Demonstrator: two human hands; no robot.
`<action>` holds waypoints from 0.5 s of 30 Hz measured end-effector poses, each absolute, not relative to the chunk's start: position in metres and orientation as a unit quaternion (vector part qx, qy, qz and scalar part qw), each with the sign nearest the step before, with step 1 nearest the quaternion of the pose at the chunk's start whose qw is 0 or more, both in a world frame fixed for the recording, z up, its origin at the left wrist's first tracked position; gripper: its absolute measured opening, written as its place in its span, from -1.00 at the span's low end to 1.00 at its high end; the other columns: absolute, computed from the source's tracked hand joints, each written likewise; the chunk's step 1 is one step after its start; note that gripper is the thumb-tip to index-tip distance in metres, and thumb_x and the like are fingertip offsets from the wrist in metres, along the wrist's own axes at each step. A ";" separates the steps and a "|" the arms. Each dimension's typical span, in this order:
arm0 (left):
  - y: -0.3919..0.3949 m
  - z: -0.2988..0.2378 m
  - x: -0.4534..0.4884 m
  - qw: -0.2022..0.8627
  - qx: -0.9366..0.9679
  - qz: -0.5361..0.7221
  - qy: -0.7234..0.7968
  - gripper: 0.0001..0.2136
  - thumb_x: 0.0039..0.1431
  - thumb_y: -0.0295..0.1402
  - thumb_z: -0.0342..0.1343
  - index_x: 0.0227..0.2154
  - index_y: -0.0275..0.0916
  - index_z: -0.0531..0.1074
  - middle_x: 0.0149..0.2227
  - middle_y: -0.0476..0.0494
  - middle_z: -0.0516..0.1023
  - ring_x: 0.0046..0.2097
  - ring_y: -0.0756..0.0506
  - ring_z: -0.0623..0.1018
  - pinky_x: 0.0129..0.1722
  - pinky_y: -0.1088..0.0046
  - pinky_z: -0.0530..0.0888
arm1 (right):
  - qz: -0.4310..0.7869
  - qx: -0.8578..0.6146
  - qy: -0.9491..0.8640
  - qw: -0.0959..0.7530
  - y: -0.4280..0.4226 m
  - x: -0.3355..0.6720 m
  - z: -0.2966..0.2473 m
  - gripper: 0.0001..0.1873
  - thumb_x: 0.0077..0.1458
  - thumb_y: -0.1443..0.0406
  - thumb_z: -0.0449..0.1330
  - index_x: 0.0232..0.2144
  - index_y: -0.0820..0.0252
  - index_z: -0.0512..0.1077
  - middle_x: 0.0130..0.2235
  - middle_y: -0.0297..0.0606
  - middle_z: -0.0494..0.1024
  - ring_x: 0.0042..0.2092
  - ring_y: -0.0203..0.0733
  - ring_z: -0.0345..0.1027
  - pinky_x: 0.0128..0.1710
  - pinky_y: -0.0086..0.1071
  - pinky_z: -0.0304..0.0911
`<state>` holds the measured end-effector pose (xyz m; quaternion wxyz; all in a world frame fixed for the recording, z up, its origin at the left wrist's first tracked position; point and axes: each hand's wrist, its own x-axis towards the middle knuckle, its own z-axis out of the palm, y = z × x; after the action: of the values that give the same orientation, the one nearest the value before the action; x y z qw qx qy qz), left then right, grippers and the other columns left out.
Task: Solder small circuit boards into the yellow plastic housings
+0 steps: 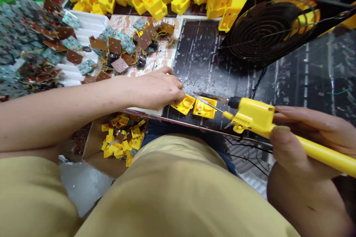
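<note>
My right hand (303, 148) is wrapped round a yellow soldering iron (254, 116) with a thin feed tube under its metal tip. That tip points left, above a small yellow plastic case half (205, 107) with its hollow side up. Beside this one lies a second piece, a yellow case half with a round grille (185, 104). My left hand (160, 87) reaches across with curled fingers, closed at the grille piece's left edge. Its fingertips are partly hidden, and a ring shows on one finger.
Wired circuit boards (119, 44) with small black round parts lie behind my left arm, and more are heaped on a white tray (80, 22). Yellow cases (180, 3) pile up at the back. A black fan (261, 33) stands back right. A cardboard box (94, 148) sits below the table edge.
</note>
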<state>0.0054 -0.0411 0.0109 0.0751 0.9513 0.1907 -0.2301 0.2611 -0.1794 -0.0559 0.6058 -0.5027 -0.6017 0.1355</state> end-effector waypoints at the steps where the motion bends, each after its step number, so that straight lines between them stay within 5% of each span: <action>1: -0.040 0.011 0.007 0.076 0.950 -0.234 0.190 -0.81 0.12 -0.54 0.09 -0.35 -0.14 0.55 -0.30 -0.05 0.59 -0.19 -0.08 0.50 0.09 0.32 0.21 | 0.131 -0.503 -0.599 0.608 -0.180 0.261 -0.057 -0.62 -0.09 0.32 0.43 -0.15 -0.06 0.60 -0.30 -0.34 0.65 -0.46 -0.27 0.48 -0.51 -0.43 0.41; 7: -0.041 0.009 0.003 0.108 0.955 -0.193 0.200 -0.82 0.21 -0.49 0.03 -0.39 -0.20 0.53 -0.29 -0.11 0.58 -0.16 -0.12 0.51 0.08 0.26 0.24 | 0.128 -0.516 -0.588 0.609 -0.178 0.262 -0.059 -0.64 -0.08 0.31 0.43 -0.16 -0.04 0.60 -0.34 -0.33 0.65 -0.48 -0.32 0.45 -0.53 -0.50 0.36; 11: -0.046 -0.001 -0.011 0.212 0.943 -0.035 0.255 -0.83 0.26 -0.41 0.02 -0.37 -0.24 0.51 -0.10 -0.19 0.60 -0.04 -0.12 0.52 0.08 0.28 0.32 | 0.130 -0.512 -0.579 0.621 -0.176 0.260 -0.059 -0.65 -0.07 0.29 0.42 -0.16 -0.04 0.60 -0.38 -0.33 0.64 -0.52 -0.32 0.44 -0.55 -0.53 0.38; 15: -0.058 -0.020 -0.016 0.294 0.871 0.104 0.380 -0.85 0.26 -0.40 0.02 -0.29 -0.26 0.49 -0.20 -0.15 0.64 -0.14 -0.07 0.57 -0.02 0.34 0.44 | 0.121 -0.515 -0.562 0.636 -0.176 0.255 -0.058 -0.69 -0.04 0.25 0.40 -0.17 -0.01 0.60 -0.41 -0.33 0.62 -0.56 -0.30 0.42 -0.61 -0.50 0.37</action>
<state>-0.0158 -0.0581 -0.0204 0.2937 0.8707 0.3805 0.1039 0.2555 -0.1756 -0.0578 0.6357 -0.5151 -0.5620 0.1211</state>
